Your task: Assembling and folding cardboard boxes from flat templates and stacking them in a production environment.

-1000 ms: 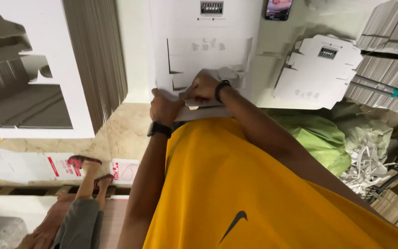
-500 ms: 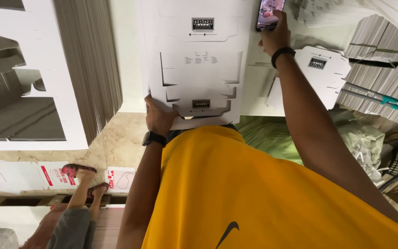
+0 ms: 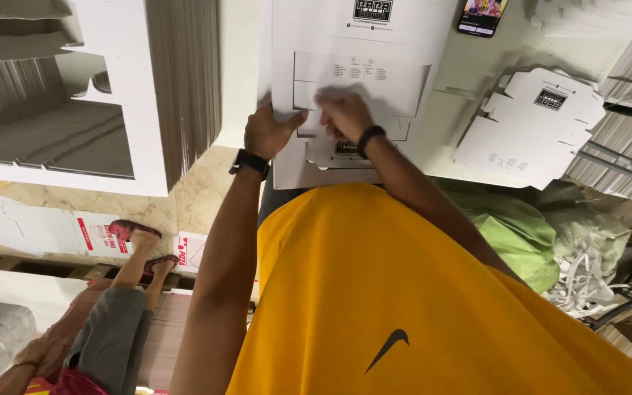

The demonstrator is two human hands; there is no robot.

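On the pale table in front of us lies a flat white die-cut cardboard box blank, printed side up, and both our hands are on its near edge. Our left hand, with a dark watch on the wrist, grips the blank's left near corner, thumb on top and fingers curled under the edge. Our right hand, with a black band on the wrist, lies loosely curled on top of the sheet just beside the left hand, fingers bent down against a small flap; it is blurred, so we cannot tell whether it pinches the flap or only presses it. A second flat box blank lies to the right on the table, well apart from our hands. A phone rests at the far edge, beyond the blank. To the left stands a tall stack of white cardboard sheets. Lower left, another person's legs and red sandals show on the floor.
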